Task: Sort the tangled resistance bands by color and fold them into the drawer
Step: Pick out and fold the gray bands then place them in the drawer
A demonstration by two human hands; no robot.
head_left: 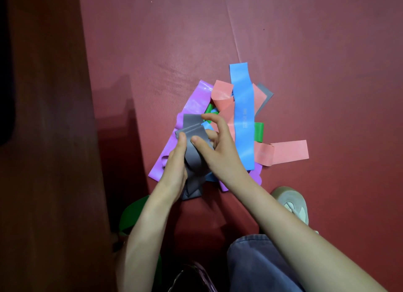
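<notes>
Both hands are closed round one grey band [193, 156]: it's gripped by the left hand [175, 160], thumb on top, and pinched by the right hand [220, 147], index finger lifted. It's held just above the tangled pile, with the blue band [244, 117] lying beyond the right hand. No drawer can be seen. Probable risk: springy folds could get popped open if either thumb is eased, and the tail dangling under the left wrist could get snagged.
</notes>
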